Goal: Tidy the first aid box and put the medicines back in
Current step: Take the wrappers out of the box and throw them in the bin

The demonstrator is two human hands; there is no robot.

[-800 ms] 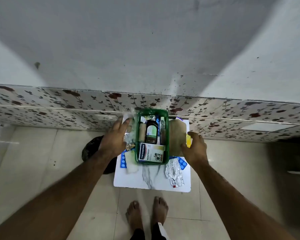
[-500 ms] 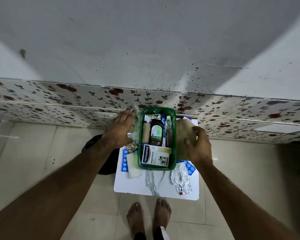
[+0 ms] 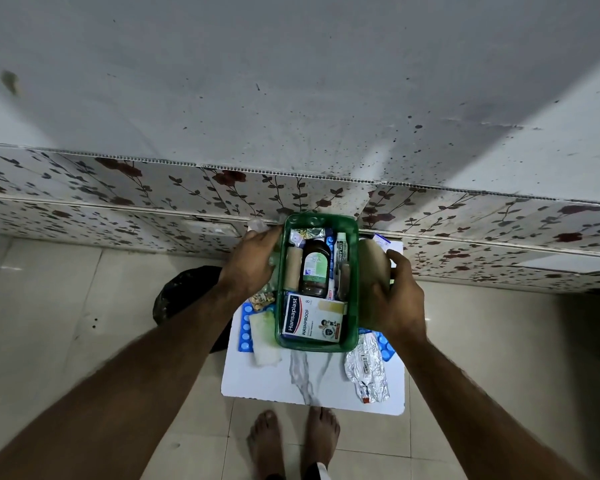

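my feet [image 3: 293,441]: bare on the floor tiles, nearest to me, below both hands
white board [image 3: 312,382]: its bare near edge lies just past my toes; everything else sits on it
foil strip [image 3: 366,367]: crumpled, loose on the board, just below my right hand, outside the box
blue blister sheets [image 3: 246,329]: one pokes out below my left wrist, another shows under my right wrist; both not yet packed
white pad [image 3: 264,336]: lies on the board below my left hand, touching the box's near left corner
right hand [image 3: 394,301]: fingers curled around a tan roll [image 3: 373,261], pressing it against the box's right wall
left hand [image 3: 253,265]: laid against the box's left wall, fingers loosely bent; something clear sits under it, I cannot tell whether I grip it
first aid box [image 3: 316,345]: green, open, between my two hands on the board
inside the box: plaster carton [image 3: 312,318] at the near end, brown bottle [image 3: 314,268] beyond it, a tube [image 3: 342,251] toward my right hand
step in hand: I judge I am steadying the box while bringing the tan roll in
next move: lift the roll over the right wall and find a gap, since the box looks nearly full; then gather the foil strip and blister sheets
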